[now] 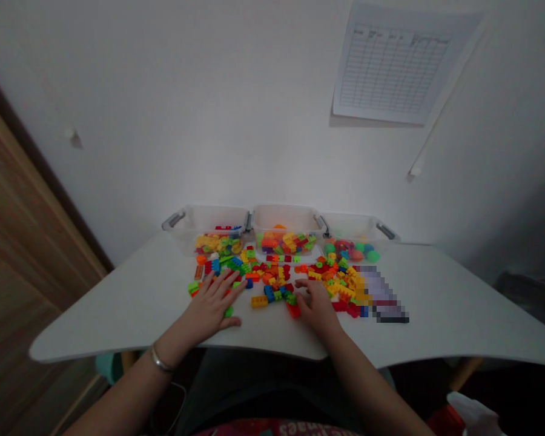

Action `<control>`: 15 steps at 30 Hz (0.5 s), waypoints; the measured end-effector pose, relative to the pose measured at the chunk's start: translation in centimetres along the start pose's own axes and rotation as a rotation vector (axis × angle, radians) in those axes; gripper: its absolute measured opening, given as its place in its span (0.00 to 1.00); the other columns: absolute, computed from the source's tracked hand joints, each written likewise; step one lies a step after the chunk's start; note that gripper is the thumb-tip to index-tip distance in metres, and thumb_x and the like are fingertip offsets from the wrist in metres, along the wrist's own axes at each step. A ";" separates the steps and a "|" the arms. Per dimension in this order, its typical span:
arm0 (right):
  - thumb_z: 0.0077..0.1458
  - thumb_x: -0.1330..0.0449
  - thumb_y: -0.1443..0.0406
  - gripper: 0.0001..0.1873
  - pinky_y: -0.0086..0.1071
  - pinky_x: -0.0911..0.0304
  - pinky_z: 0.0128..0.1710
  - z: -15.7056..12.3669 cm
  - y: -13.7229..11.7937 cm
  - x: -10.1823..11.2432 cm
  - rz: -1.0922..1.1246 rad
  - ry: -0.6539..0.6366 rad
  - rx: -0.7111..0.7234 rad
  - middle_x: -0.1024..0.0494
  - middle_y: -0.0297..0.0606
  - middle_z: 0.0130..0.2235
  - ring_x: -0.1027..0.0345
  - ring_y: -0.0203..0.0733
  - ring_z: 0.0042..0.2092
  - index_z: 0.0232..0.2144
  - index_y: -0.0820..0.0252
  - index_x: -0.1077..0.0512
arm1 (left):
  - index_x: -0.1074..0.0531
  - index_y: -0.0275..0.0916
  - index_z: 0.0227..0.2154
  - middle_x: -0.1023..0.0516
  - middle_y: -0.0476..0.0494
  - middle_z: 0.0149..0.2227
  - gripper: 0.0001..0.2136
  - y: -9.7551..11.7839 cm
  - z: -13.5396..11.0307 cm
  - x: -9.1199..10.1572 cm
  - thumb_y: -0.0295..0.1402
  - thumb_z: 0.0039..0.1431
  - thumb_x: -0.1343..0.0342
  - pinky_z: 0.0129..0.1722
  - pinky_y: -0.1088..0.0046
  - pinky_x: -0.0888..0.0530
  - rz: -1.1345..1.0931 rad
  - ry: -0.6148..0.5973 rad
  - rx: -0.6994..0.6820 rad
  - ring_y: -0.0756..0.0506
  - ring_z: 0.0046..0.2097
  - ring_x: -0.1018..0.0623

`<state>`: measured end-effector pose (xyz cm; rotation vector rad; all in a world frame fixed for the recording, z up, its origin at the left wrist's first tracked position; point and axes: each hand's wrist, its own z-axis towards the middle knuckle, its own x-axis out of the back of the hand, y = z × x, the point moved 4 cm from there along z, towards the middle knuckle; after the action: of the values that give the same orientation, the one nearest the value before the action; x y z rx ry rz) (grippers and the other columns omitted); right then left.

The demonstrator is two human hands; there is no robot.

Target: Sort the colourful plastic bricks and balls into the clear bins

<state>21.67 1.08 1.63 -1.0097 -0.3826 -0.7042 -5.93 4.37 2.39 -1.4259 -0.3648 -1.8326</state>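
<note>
White wall [163, 121] rises behind a rounded white bench [113, 321], with a ruled paper chart [393, 66] high on the wall and a wooden panel [27, 212] down the left side. Three clear plastic bins stand in a row at the far edge: the left bin [218, 217] and middle bin [285, 217] hold colourful building bricks, and the right bin [349, 227] holds mostly round green and red pieces. A loose spread of plastic bricks [272, 278] covers the bench's middle, reaching almost to the bins. The left hand [211, 306] lies flat with its fingers [227, 284] spread wide among the bricks, visibly gripping nothing, and a green brick [228, 312] sits just beside the thumb. The right hand [317, 307] rests with its fingers [303, 287] lightly curved over the pile, near a red brick [293, 310] and a yellow brick [259, 301]; whether they hold anything is impossible to tell. A careless sweep of either hand could scatter the loose bricks, and any pushed forward could drop off the curved front edge. Bare bench runs well out to the left, while a pixelated patch [381, 297] hides part of the right side.
</note>
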 end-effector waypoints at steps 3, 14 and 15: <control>0.55 0.47 0.66 0.13 0.46 0.36 0.48 0.0 0.1 -0.1 0.005 0.003 0.004 0.25 0.45 0.43 0.33 0.48 0.47 0.43 0.60 0.30 | 0.44 0.47 0.63 0.39 0.39 0.65 0.38 0.5 1.3 -0.5 0.59 0.53 0.49 0.64 0.50 0.50 0.023 0.021 0.016 0.34 0.66 0.43; 0.56 0.47 0.66 0.13 0.46 0.36 0.48 0.0 0.1 0.1 0.008 0.013 0.027 0.25 0.45 0.43 0.33 0.48 0.46 0.43 0.60 0.30 | 0.47 0.47 0.65 0.39 0.38 0.64 0.34 -1.1 4.6 -1.1 0.50 0.58 0.47 0.65 0.48 0.52 0.080 0.038 0.029 0.35 0.67 0.46; 0.56 0.47 0.66 0.13 0.46 0.36 0.48 0.0 0.1 0.1 0.008 0.011 0.027 0.25 0.45 0.43 0.33 0.48 0.46 0.43 0.60 0.30 | 0.48 0.46 0.65 0.38 0.37 0.64 0.34 -1.2 4.9 -1.2 0.49 0.58 0.46 0.65 0.48 0.51 0.078 0.034 0.029 0.35 0.67 0.46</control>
<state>21.85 1.07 1.62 -0.9807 -0.3773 -0.6955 -3.33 8.77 3.15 -1.3688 -0.3138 -1.7793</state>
